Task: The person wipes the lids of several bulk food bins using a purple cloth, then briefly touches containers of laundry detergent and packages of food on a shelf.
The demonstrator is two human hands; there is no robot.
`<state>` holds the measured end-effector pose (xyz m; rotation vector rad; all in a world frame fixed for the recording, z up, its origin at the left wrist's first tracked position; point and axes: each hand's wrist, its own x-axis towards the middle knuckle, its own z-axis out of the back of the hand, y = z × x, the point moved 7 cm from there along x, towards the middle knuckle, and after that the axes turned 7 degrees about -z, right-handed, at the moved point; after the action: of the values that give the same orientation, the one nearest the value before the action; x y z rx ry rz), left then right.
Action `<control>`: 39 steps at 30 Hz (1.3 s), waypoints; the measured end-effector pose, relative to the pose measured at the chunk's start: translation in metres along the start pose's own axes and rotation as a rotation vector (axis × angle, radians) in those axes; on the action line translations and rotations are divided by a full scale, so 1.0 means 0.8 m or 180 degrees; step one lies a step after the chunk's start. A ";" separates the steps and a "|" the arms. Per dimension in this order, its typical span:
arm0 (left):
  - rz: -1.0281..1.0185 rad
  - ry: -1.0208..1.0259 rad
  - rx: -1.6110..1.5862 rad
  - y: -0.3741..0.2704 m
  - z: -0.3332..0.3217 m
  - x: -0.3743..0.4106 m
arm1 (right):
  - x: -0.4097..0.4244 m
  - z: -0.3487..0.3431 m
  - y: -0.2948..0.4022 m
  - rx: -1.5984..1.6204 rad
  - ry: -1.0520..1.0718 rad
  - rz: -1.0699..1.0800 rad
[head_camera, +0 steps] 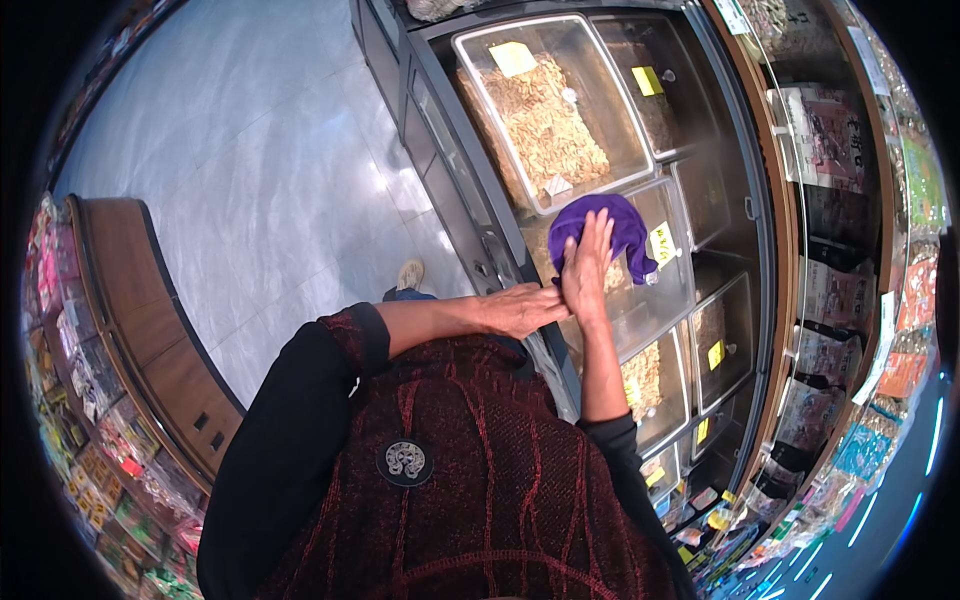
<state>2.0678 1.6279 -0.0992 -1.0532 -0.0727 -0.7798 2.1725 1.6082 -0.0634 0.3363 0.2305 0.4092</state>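
My right hand (589, 262) lies nearly flat on a bunched purple cloth (598, 214), pressing it against a clear plastic bin lid (652, 307). A loose end of the cloth hangs to the right, beside a yellow note with writing (663, 244). My left hand (523, 309) is at the near edge of the bin, its fingertips hidden behind my right wrist. What those fingers grip, if anything, does not show. Just beyond the cloth, another clear-lidded bin (555, 112) contains pale, dried pieces of food.
More lidded bins (724, 337) fill the dark display case, whose grey frame (480, 172) runs along its near side. To the right rise shelves of packaged goods (825, 142). A brown wooden cabinet (142, 292) stands left, across the grey tiled floor (277, 150).
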 end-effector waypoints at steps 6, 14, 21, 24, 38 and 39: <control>-0.0083 -0.0345 -0.0217 -0.008 0.014 0.004 | 0.136 0.033 -0.100 -0.0272 -0.0686 -0.0806; 0.0144 0.0114 -0.0587 -0.005 0.024 0.009 | 0.100 0.002 -0.069 -0.0215 -0.0690 -0.0832; -0.0103 0.0259 -0.0195 0.014 -0.001 -0.003 | -0.007 -0.013 0.022 0.0097 -0.0102 -0.0683; 0.0064 0.0283 -0.0139 0.000 0.018 0.003 | 0.035 -0.001 -0.002 -0.0204 -0.0338 -0.0861; 0.0303 0.0146 -0.0095 -0.010 0.022 0.007 | 0.053 0.005 -0.047 -0.0077 -0.1094 -0.0464; -0.0009 -0.0285 0.0060 -0.007 0.019 0.004 | 0.032 0.001 -0.034 0.0038 -0.1082 -0.0301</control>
<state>2.0714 1.6372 -0.0857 -1.0702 -0.1576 -0.7333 2.2053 1.5952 -0.0765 0.3992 -0.0832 0.2520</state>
